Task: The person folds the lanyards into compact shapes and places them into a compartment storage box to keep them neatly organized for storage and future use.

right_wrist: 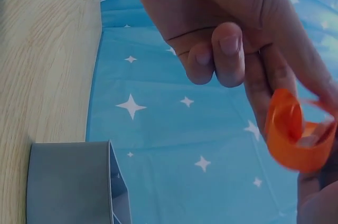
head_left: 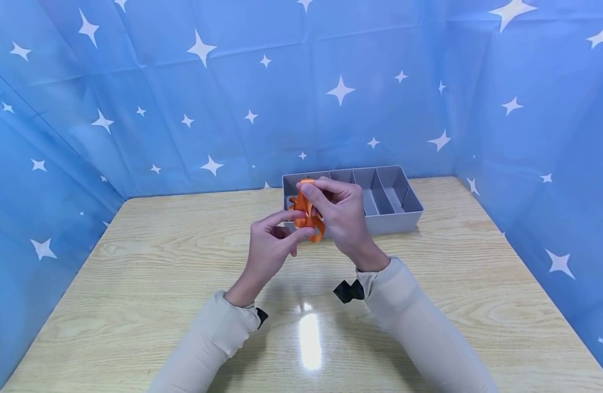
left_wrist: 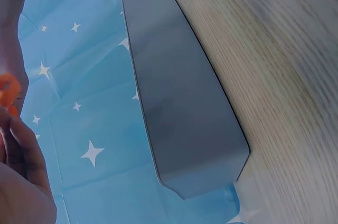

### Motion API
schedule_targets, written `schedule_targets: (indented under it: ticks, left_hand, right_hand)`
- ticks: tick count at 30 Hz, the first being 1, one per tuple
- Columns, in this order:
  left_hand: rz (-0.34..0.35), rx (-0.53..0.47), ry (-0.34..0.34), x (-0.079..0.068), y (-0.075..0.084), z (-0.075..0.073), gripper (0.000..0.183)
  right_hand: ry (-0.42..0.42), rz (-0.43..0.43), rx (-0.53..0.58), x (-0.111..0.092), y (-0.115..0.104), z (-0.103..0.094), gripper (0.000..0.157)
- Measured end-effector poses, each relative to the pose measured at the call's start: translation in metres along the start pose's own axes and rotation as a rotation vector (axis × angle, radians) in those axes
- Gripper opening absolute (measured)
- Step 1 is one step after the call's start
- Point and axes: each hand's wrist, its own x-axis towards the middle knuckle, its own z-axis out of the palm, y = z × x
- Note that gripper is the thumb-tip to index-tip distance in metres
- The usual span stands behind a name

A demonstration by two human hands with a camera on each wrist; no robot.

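Observation:
An orange ribbon (head_left: 308,219), gathered into loops like a bow, is held up between both hands in front of the grey divided box. The left hand (head_left: 272,240) pinches its lower part between thumb and forefinger. Higher up, the right hand (head_left: 342,213) pinches a band of the same ribbon between thumb and fingers. In the right wrist view a wide loop of ribbon (right_wrist: 298,152) curls below the right hand (right_wrist: 232,28), whose outer fingers are bent. Only a blurred bit of ribbon (left_wrist: 9,91) shows in the left wrist view, above the left hand (left_wrist: 24,171).
The grey box (head_left: 394,222) stands at the back of the wooden table (head_left: 173,262), with several compartments split by thin dividers; the hands hide its left part. Behind the table hangs a blue curtain (head_left: 281,93) with white stars. A black piece (head_left: 349,291) sits at the right cuff.

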Motion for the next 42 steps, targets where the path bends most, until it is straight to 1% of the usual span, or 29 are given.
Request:
schedule_targets:
  ticks: [3,7,14,16,20,22,28,32,34,35,37,39,42]
  left_hand:
    - [0.005,0.018,0.017,0.001,-0.001,0.002,0.025]
    - [0.043,0.036,0.033,0.001,0.0,0.003,0.024]
    - [0.101,0.049,0.075,0.003,-0.002,0.005,0.015]
    - [0.116,0.068,0.086,0.003,-0.003,0.005,0.012]
    - [0.127,0.1,0.094,0.002,-0.004,0.004,0.011]
    - [0.123,0.098,0.091,0.001,-0.004,0.003,0.013]
    - [0.09,0.053,0.065,0.001,-0.005,0.0,0.018]
    - [0.064,-0.004,0.036,0.001,-0.006,-0.002,0.035]
    - [0.043,-0.022,0.001,0.002,-0.007,-0.004,0.044]
    - [0.032,-0.019,-0.02,0.002,-0.007,-0.004,0.045]
    - [0.016,-0.012,-0.065,0.002,-0.008,-0.006,0.042]
    - [0.004,-0.008,-0.11,0.002,-0.008,-0.007,0.034]
    - [-0.01,0.006,-0.158,0.003,-0.009,-0.009,0.025]
  right_hand:
    - [-0.004,0.008,0.005,0.0,0.0,0.001,0.018]
    - [-0.006,0.013,0.014,-0.001,0.001,0.002,0.019]
    - [-0.007,0.02,0.016,-0.002,0.001,0.002,0.017]
    - [-0.007,0.02,0.014,-0.002,0.001,0.003,0.016]
    - [-0.012,0.013,0.015,-0.001,0.001,0.002,0.016]
    - [-0.01,0.016,0.019,-0.001,0.001,0.002,0.016]
    - [0.028,0.071,0.026,0.0,0.0,0.0,0.021]
    - [0.045,0.115,0.038,0.0,-0.001,0.0,0.022]
    - [0.045,0.133,0.043,0.0,-0.002,0.0,0.022]
    - [0.043,0.14,0.046,0.0,-0.002,-0.001,0.023]
    - [0.032,0.151,0.047,-0.001,-0.003,-0.001,0.024]
    - [0.019,0.161,0.044,-0.001,-0.004,-0.001,0.024]
    - [-0.005,0.173,0.05,-0.001,-0.005,-0.002,0.023]
